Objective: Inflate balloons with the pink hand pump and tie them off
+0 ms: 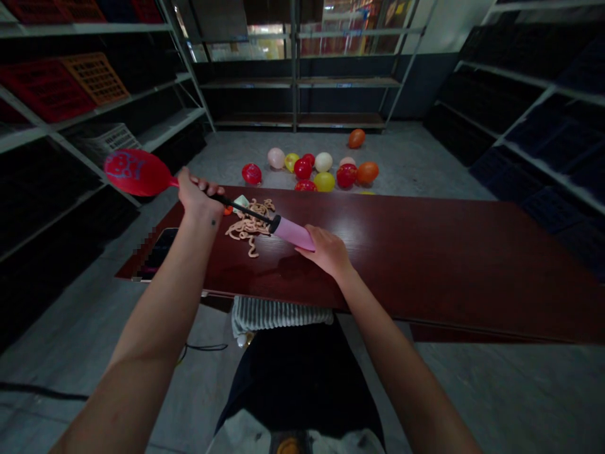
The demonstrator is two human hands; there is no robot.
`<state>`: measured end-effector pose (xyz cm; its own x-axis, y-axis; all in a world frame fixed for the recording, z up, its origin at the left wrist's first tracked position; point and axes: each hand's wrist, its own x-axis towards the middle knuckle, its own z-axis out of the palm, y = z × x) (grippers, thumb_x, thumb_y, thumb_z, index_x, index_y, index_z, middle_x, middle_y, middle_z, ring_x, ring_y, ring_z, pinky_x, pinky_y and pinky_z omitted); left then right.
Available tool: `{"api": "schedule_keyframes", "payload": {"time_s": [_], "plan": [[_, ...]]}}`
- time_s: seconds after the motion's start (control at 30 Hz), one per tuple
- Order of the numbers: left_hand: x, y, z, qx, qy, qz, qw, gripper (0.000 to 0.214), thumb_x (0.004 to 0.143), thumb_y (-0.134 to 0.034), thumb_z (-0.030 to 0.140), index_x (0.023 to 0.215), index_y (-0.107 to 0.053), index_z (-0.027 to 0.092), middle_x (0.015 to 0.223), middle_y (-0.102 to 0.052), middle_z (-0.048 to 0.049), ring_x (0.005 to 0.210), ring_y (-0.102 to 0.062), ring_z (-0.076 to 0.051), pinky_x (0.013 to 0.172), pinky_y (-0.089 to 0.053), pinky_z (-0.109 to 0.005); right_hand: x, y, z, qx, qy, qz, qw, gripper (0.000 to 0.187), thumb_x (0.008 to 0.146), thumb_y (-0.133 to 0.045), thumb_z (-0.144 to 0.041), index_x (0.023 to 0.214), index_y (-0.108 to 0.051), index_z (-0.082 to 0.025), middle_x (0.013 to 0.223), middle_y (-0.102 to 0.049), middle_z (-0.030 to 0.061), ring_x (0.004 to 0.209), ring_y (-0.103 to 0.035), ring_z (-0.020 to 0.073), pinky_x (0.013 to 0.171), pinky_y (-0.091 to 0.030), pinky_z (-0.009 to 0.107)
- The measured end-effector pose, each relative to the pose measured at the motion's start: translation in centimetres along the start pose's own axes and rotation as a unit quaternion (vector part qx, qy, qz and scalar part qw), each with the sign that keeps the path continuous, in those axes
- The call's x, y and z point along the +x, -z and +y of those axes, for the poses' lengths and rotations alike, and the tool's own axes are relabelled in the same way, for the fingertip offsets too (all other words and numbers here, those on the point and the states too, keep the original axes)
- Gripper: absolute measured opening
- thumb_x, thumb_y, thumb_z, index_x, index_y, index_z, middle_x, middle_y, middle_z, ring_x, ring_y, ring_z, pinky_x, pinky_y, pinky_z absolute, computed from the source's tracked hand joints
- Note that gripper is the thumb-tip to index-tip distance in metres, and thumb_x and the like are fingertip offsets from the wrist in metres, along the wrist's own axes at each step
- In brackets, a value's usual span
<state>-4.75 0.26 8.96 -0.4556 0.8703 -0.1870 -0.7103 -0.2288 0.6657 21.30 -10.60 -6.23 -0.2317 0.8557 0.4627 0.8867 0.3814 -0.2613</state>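
L grip (pixel 199 192) clasped on black rod (pixel 250 213) near red balloon (pixel 139 172), R grip (pixel 325 249) round pink pump barrel (pixel 292 232), both stretched fwd.

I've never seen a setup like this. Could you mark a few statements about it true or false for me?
1. The right hand holds the pump by its pink part. True.
2. The balloon beside the left hand is plain yellow. False: that balloon is red with bluish markings.
3. The pump's black rod is pushed fully in. False: a length of it shows outside the pink part.
4. Several round balloons lie on the floor beyond the table. True.
5. The tan curly pieces lie on the floor. False: they lie on the table.
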Motion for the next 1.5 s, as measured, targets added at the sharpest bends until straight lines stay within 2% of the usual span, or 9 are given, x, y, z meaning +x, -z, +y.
{"api": "schedule_keyframes", "payload": {"time_s": [0.17,0.4,0.53,0.67,0.8,0.9,1.03,1.33,1.5], "plan": [[-1.1,-3.1,-0.4,0.008,-0.038,-0.022,0.999,0.046,0.103,-0.049,0.037,0.065,-0.027,0.021,0.043,-0.023,0.0074,0.032,-0.024,-0.009,0.038,-0.026,-0.024,0.0,-0.1,0.7,0.035,-0.024,0.037,0.998,0.049,0.089,-0.07,-0.047,0.128,-0.058,-0.02,0.117,-0.073,0.0105,0.102,-0.07,0.025,0.086,-0.052,0.035],[-3.0,-7.0,-3.8,0.026,-0.052,-0.093,0.994,0.056,0.102,-0.05,0.051,0.062,-0.025,0.021,0.044,-0.024,0.0069,0.033,-0.024,-0.008,0.038,-0.026,-0.024,0.1,-0.2,1.8,0.037,-0.086,0.109,0.99,0.047,0.087,-0.072,-0.042,0.124,-0.059,-0.018,0.111,-0.074,0.011,0.093,-0.072,0.0251,0.079,-0.054,0.035],[-5.4,-8.2,-6.4,0.039,-0.041,-0.12,0.991,0.059,0.105,-0.045,0.051,0.06,-0.023,0.021,0.043,-0.02,0.0078,0.033,-0.022,-0.007,0.038,-0.021,-0.024,0.0,-0.3,1.9,0.039,-0.103,0.12,0.987,0.045,0.088,-0.07,-0.043,0.124,-0.058,-0.018,0.108,-0.075,0.0118,0.092,-0.073,0.0259,0.077,-0.054,0.035],[-7.6,-7.6,-9.2,0.015,-0.036,-0.149,0.988,0.057,0.105,-0.049,0.044,0.058,-0.026,0.021,0.042,-0.02,0.0073,0.033,-0.02,-0.007,0.036,-0.018,-0.026,-0.1,-0.5,2.1,0.046,-0.113,0.119,0.985,0.046,0.09,-0.067,-0.045,0.125,-0.057,-0.017,0.108,-0.074,0.0122,0.096,-0.073,0.0272,0.078,-0.055,0.035],[-8.0,-6.1,-10.0,-0.016,-0.029,-0.218,0.975,0.053,0.106,-0.047,0.036,0.058,-0.032,0.019,0.044,-0.025,0.0065,0.034,-0.025,-0.007,0.037,-0.023,-0.024,-0.1,-0.6,2.2,0.051,-0.12,0.102,0.986,0.051,0.09,-0.067,-0.047,0.129,-0.056,-0.017,0.113,-0.074,0.0126,0.099,-0.073,0.0278,0.08,-0.055,0.036],[-7.4,-5.0,-9.3,-0.009,-0.042,-0.215,0.976,0.054,0.103,-0.053,0.048,0.06,-0.035,0.019,0.046,-0.027,0.007,0.035,-0.029,-0.007,0.038,-0.027,-0.022,0.0,-0.5,1.9,0.047,-0.111,0.084,0.989,0.053,0.089,-0.069,-0.047,0.13,-0.056,-0.017,0.117,-0.073,0.0126,0.101,-0.073,0.0274,0.082,-0.056,0.037],[-6.3,-3.4,-8.0,-0.006,-0.031,-0.161,0.986,0.059,0.095,-0.057,0.063,0.062,-0.034,0.02,0.046,-0.027,0.0079,0.034,-0.027,-0.006,0.036,-0.027,-0.022,0.0,-0.3,1.2,0.031,-0.076,0.059,0.995,0.052,0.088,-0.071,-0.046,0.13,-0.058,-0.018,0.121,-0.072,0.0125,0.104,-0.072,0.0271,0.084,-0.056,0.037],[-3.1,-0.8,-3.9,-0.016,-0.04,-0.067,0.997,0.062,0.092,-0.054,0.07,0.063,-0.033,0.02,0.045,-0.027,0.0079,0.033,-0.027,-0.007,0.035,-0.025,-0.022,-0.4,-0.4,0.7,-0.006,-0.018,0.036,0.999,0.05,0.088,-0.071,-0.047,0.128,-0.059,-0.018,0.112,-0.074,0.011,0.098,-0.073,0.0253,0.08,-0.054,0.034],[-2.1,-0.9,-2.8,-0.005,-0.036,-0.065,0.997,0.065,0.09,-0.058,0.071,0.062,-0.028,0.021,0.046,-0.026,0.0081,0.034,-0.026,-0.007,0.036,-0.025,-0.023,-0.4,-0.3,0.6,-0.01,-0.008,0.046,0.999,0.046,0.088,-0.071,-0.045,0.125,-0.059,-0.019,0.107,-0.075,0.0096,0.094,-0.073,0.0242,0.077,-0.053,0.032]]}}
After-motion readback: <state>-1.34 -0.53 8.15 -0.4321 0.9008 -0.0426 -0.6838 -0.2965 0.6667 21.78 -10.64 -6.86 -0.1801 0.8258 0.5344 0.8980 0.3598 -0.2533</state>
